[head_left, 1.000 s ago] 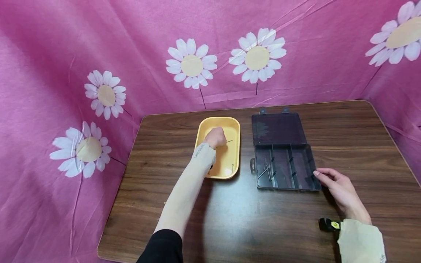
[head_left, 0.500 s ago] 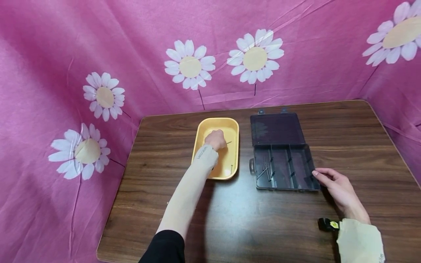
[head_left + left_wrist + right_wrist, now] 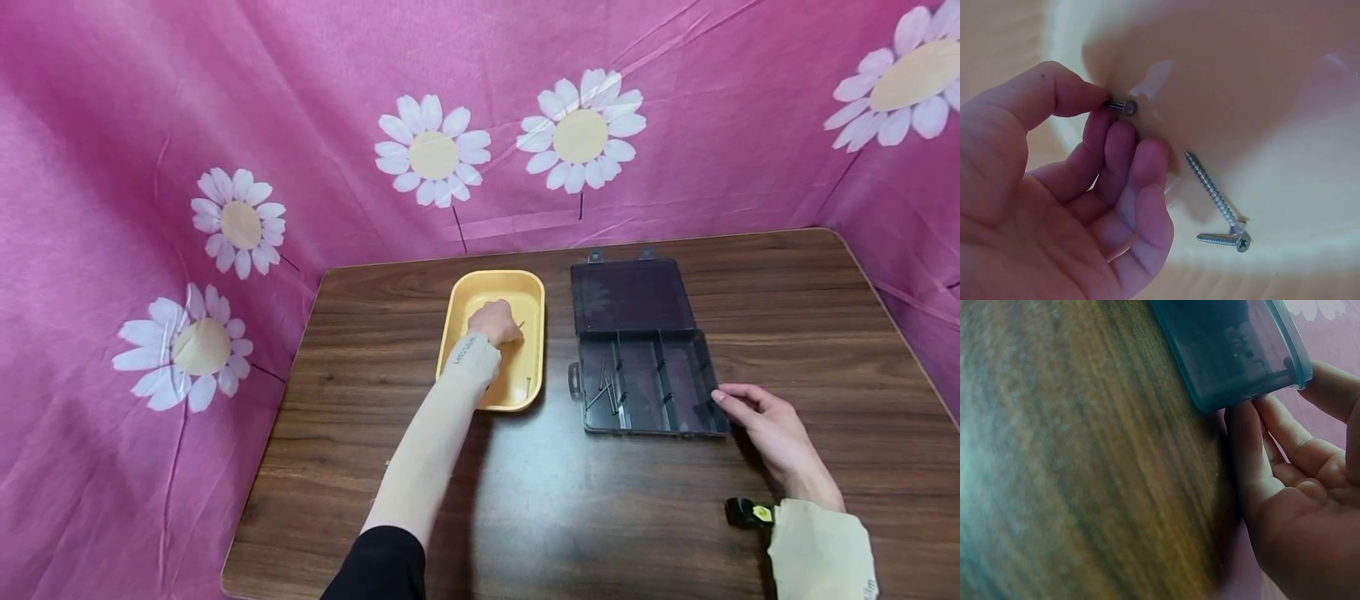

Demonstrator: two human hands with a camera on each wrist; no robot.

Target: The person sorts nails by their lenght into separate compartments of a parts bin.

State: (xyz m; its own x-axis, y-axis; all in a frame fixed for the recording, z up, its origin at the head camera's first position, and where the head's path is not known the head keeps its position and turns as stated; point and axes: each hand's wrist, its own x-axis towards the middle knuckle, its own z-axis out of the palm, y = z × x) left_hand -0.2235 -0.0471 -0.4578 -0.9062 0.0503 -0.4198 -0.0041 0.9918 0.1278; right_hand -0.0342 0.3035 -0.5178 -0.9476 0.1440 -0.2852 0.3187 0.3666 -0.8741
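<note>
Inside the yellow tray (image 3: 532, 367), my left hand (image 3: 495, 323) pinches a dark nail (image 3: 1124, 107) between thumb and fingertips, its round head poking out. Two silver screws, a longer one (image 3: 1210, 190) and a shorter one (image 3: 1225, 240), lie just beyond those fingers in the left wrist view. My right hand (image 3: 776, 433) holds the near right corner of a dark see-through compartment box (image 3: 637, 379), thumb over the rim and fingers against the outer wall. Several thin metal pieces (image 3: 609, 392) lie in the box's left compartment.
The box's lid (image 3: 633, 293) lies folded back toward the far edge of the wooden table (image 3: 375, 358). Another small piece (image 3: 528, 387) rests near the tray's front right corner. A pink flowered cloth (image 3: 322, 125) hangs behind the table.
My left hand has shifted slightly toward the near right within the tray. The thin piece beside it now shows at a steeper angle. My right hand stays on the box.
</note>
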